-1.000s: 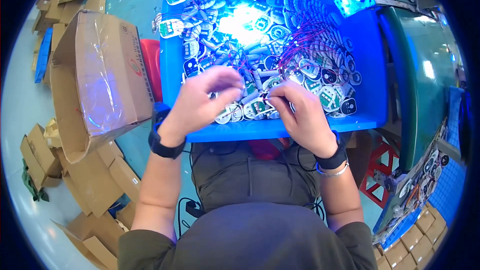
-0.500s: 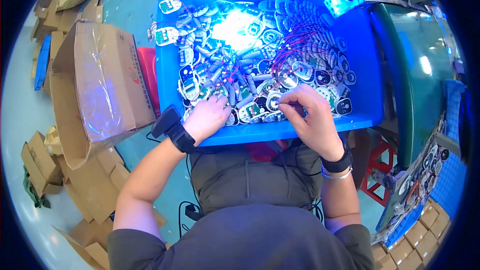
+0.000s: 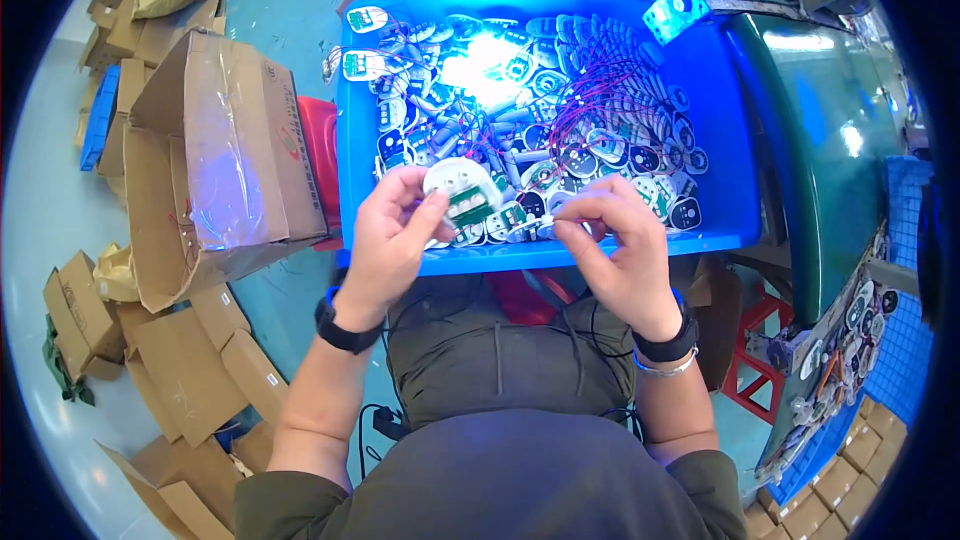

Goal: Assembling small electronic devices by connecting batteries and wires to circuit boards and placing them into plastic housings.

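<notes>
My left hand (image 3: 388, 240) is closed on a white rounded plastic housing with a green circuit board (image 3: 463, 190), thumb on its face, raised over the near edge of a blue bin (image 3: 722, 120). Close by on the right, my right hand (image 3: 625, 250) pinches thumb and forefinger together around something small and pale, too small to name. Beneath both hands, the bin holds many similar white housings, grey cylinders and tangled red and dark wires (image 3: 600, 90). A bright blue-white glare hides part of the pile.
An open cardboard box (image 3: 240, 140) stands left of the bin, beside a red stool (image 3: 318, 155). Flattened cartons (image 3: 190, 365) lie on the floor. A green machine panel (image 3: 815, 150) borders the right side, with a metal bracket (image 3: 675, 12) over the bin's far right corner.
My left hand has risen out of the pile with a white circuit-board housing in it. My right hand stays pinched in nearly the same place. The whole view has shifted slightly.
</notes>
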Demonstrator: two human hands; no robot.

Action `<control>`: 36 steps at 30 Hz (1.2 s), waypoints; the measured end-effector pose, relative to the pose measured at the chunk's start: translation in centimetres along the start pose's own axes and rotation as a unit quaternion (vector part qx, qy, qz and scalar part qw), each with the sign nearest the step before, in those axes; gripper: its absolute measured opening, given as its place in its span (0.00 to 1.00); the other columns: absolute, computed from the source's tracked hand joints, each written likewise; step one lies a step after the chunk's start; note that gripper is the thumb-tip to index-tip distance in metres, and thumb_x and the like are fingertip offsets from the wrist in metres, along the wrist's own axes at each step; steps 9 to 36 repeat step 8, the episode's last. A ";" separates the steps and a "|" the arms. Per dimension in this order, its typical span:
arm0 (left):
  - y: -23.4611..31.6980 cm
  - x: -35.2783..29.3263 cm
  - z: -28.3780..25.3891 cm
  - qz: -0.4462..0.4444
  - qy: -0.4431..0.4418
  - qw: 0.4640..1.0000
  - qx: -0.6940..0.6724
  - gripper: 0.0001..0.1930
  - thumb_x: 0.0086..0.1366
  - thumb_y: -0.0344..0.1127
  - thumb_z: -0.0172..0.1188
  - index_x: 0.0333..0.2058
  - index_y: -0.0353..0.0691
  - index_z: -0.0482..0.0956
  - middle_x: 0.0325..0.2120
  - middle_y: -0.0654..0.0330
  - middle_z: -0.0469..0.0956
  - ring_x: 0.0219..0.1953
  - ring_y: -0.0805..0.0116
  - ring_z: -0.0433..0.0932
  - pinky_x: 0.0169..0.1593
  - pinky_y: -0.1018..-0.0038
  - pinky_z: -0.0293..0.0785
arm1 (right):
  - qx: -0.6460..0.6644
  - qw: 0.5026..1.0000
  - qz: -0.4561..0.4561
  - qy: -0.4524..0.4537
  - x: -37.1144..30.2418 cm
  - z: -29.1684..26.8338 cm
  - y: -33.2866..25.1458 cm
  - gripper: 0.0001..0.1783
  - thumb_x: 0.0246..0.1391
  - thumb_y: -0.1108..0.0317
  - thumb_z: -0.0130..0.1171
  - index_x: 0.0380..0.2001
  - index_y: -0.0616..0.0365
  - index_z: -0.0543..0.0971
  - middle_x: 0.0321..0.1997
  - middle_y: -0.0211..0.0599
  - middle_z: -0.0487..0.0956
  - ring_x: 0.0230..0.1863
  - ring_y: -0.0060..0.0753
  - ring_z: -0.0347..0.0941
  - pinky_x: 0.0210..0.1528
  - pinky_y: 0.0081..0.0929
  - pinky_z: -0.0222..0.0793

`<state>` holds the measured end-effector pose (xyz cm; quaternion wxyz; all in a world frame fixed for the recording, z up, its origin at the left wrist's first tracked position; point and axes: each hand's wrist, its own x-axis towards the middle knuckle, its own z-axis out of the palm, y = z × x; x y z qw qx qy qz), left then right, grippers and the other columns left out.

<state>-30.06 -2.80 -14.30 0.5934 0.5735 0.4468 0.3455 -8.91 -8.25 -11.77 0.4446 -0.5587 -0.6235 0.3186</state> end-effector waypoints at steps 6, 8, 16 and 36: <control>2.4 -1.1 5.3 -0.071 0.054 0.944 -0.317 0.11 0.62 0.31 0.51 0.42 0.33 0.66 0.35 0.57 0.75 0.34 0.73 0.75 0.37 0.77 0.74 | -0.023 0.998 -0.039 0.052 -0.8 0.8 -1.6 0.05 0.41 0.78 0.58 0.26 0.59 0.75 0.25 0.33 0.71 0.23 0.26 0.67 0.23 0.21 0.62; 2.1 -1.7 5.4 -0.073 0.014 0.948 -0.308 0.12 0.62 0.31 0.51 0.43 0.33 0.65 0.38 0.55 0.73 0.38 0.70 0.75 0.39 0.76 0.75 | -0.047 0.994 -0.053 0.077 -1.2 0.7 -1.4 0.06 0.41 0.78 0.58 0.26 0.58 0.75 0.24 0.33 0.71 0.23 0.27 0.67 0.23 0.21 0.62; 2.1 -1.7 5.4 -0.073 0.014 0.948 -0.308 0.12 0.62 0.31 0.51 0.43 0.33 0.65 0.38 0.55 0.73 0.38 0.70 0.75 0.39 0.76 0.75 | -0.047 0.994 -0.053 0.077 -1.2 0.7 -1.4 0.06 0.41 0.78 0.58 0.26 0.58 0.75 0.24 0.33 0.71 0.23 0.27 0.67 0.23 0.21 0.62; 2.1 -1.7 5.4 -0.073 0.014 0.948 -0.308 0.12 0.62 0.31 0.51 0.43 0.33 0.65 0.38 0.55 0.73 0.38 0.70 0.75 0.39 0.76 0.75 | -0.047 0.994 -0.053 0.077 -1.2 0.7 -1.4 0.06 0.41 0.78 0.58 0.26 0.58 0.75 0.24 0.33 0.71 0.23 0.27 0.67 0.23 0.21 0.62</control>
